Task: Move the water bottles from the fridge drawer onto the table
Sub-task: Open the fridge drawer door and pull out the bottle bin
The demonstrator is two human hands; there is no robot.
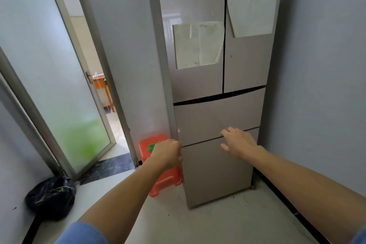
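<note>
The right hand (238, 142) has its fingers (227, 131) spread, tips at the seam above the bottom drawer (215, 172), and the left hand (168, 153) is curled narrow at the drawer's left edge, holding nothing that I can see. A one-sided pull could jam the drawer or make the tips slip, and it may hit the red stool (158, 180) just beside it. The bottles are hidden inside the closed fridge (198, 6), and no counter is in view.

We face the closed fridge (217, 65), our right hand (238, 141) fingers at bottom drawer (215, 170) top seam, left hand (168, 152) curled at its left edge, orange stool (158, 176) beside.
</note>
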